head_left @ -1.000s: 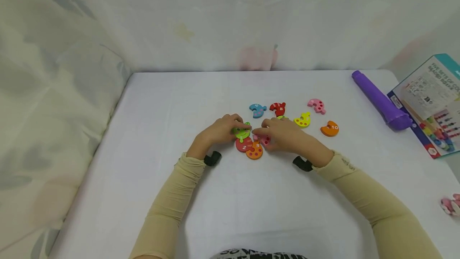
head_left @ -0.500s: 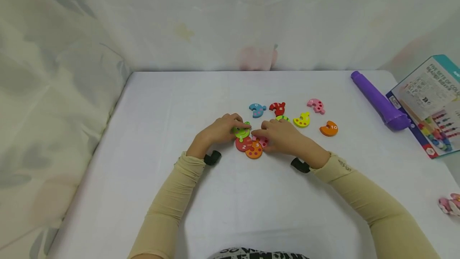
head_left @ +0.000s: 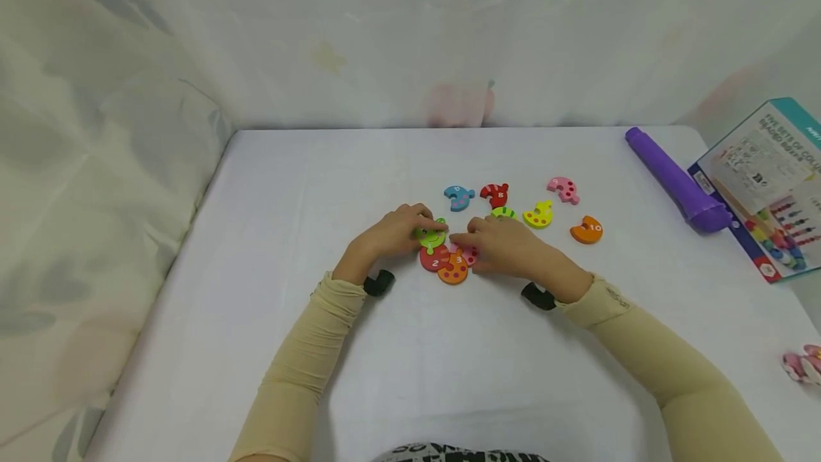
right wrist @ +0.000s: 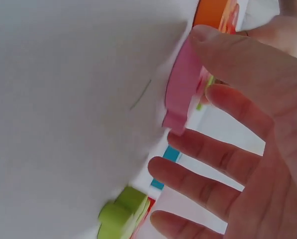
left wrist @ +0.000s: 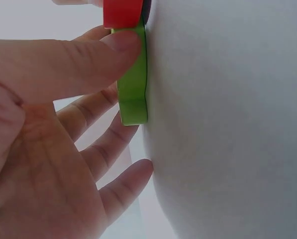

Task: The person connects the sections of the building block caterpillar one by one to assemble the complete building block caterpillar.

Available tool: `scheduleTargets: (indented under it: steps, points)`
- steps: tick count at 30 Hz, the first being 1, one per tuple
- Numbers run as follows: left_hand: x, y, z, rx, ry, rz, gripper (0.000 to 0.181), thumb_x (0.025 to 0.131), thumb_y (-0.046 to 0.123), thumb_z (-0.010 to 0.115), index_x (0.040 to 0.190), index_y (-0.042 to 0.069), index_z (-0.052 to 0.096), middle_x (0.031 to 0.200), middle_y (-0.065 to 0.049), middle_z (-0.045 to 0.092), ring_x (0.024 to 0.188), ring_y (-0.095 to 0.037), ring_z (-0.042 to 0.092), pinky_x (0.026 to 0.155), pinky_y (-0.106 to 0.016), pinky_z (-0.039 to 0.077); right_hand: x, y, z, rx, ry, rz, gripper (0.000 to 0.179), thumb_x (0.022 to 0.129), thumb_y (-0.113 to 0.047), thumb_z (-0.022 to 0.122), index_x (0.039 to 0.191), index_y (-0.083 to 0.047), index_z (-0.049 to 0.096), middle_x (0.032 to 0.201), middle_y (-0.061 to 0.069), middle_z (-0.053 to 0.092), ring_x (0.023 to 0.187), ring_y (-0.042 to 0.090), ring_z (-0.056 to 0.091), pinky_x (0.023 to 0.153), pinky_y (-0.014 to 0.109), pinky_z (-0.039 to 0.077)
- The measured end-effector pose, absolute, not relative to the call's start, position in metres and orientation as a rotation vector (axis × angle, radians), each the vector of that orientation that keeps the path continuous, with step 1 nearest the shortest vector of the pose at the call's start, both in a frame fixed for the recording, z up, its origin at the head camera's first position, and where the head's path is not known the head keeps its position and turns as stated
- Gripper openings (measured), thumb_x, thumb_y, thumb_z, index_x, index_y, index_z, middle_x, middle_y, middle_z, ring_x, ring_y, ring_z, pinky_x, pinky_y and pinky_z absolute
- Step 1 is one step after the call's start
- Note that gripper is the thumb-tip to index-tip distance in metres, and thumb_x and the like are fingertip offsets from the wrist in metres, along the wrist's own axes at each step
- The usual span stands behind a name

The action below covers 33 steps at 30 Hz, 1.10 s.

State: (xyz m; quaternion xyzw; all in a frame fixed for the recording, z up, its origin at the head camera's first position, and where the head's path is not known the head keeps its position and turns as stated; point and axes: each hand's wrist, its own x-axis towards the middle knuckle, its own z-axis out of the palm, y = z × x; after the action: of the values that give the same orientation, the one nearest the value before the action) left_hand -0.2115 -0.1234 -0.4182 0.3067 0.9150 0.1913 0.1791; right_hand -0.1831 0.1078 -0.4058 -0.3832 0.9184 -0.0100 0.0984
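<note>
My left hand [head_left: 399, 230] pinches a green smiling caterpillar-head puzzle piece [head_left: 431, 239] on the white table, its thumb along the near edge of the green side [left wrist: 132, 82] in the left wrist view. Joined below the head is a red piece marked 2 [head_left: 433, 259], followed by an orange piece marked 3 [head_left: 452, 271]. With thumb and index finger, my right hand [head_left: 509, 246] holds a pink spotted piece [right wrist: 183, 82] against the orange one. Its other fingers are spread in the right wrist view. The pink piece's far part is hidden by the right fingers in the head view.
Loose pieces lie beyond the right hand: blue [head_left: 459, 198], red [head_left: 494, 195], striped green [head_left: 504, 212], yellow [head_left: 538, 215], pink [head_left: 564, 190] and orange marked 10 [head_left: 586, 231]. Farther right are a purple tube-shaped object [head_left: 680, 180], a printed box [head_left: 763, 191] and a small pink item [head_left: 803, 366].
The right hand has shifted very slightly left with the pink piece, bringing it in closer to the orange one. My left hand stays on the green head; the loose pieces have not moved.
</note>
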Motion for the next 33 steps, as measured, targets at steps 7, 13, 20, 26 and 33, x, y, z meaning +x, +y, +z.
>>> scheduleTargets:
  steps: [7, 13, 20, 26, 33]
  points:
    - [-0.211, -0.124, -0.421, 0.855, 2.585, 0.524, 0.048, 0.086, 0.009, 0.063, 0.129, 0.028, 0.055, 0.123, -0.001, 0.050, 0.108, -0.019, 0.043, 0.090, -0.034, 0.040, -0.188, 0.134, -0.402, -0.967, 2.829, -0.159, 0.068, 0.073, -0.036, 0.076, 0.134, -0.020, 0.050, 0.123, 0.011, 0.053, 0.108, 0.028, 0.052, 0.082, 0.046, 0.048]
    - [-0.210, -0.125, -0.420, 0.866, 2.588, 0.525, 0.048, 0.085, 0.008, 0.063, 0.129, 0.028, 0.056, 0.121, -0.001, 0.051, 0.107, -0.019, 0.043, 0.088, -0.033, 0.040, -0.194, 0.155, -0.400, -0.821, 2.893, -0.233, 0.068, 0.073, -0.034, 0.077, 0.133, -0.016, 0.050, 0.123, 0.014, 0.052, 0.111, 0.033, 0.050, 0.087, 0.052, 0.042]
    - [-0.208, -0.126, -0.418, 0.866, 2.590, 0.533, 0.048, 0.085, 0.008, 0.063, 0.129, 0.026, 0.056, 0.122, -0.003, 0.050, 0.108, -0.020, 0.043, 0.089, -0.033, 0.040, -0.196, 0.159, -0.406, -0.729, 2.932, -0.233, 0.065, 0.075, -0.037, 0.075, 0.128, -0.008, 0.053, 0.120, 0.017, 0.054, 0.106, 0.034, 0.051, 0.086, 0.051, 0.042]
    - [-0.208, -0.126, -0.417, 0.875, 2.591, 0.548, 0.048, 0.085, 0.007, 0.063, 0.128, 0.025, 0.057, 0.121, -0.003, 0.051, 0.107, -0.021, 0.044, 0.088, -0.033, 0.041, -0.199, 0.154, -0.411, -0.677, 2.936, -0.172, 0.064, 0.077, -0.040, 0.072, 0.128, -0.006, 0.052, 0.120, 0.018, 0.055, 0.105, 0.034, 0.049, 0.084, 0.051, 0.042]
    - [-0.210, -0.124, -0.417, 0.889, 2.588, 0.532, 0.048, 0.085, 0.009, 0.063, 0.129, 0.026, 0.056, 0.122, -0.001, 0.050, 0.107, -0.019, 0.043, 0.089, -0.033, 0.039, -0.200, 0.151, -0.416, -0.614, 2.961, -0.157, 0.063, 0.077, -0.039, 0.072, 0.127, -0.006, 0.053, 0.118, 0.017, 0.056, 0.104, 0.034, 0.049, 0.085, 0.051, 0.041]
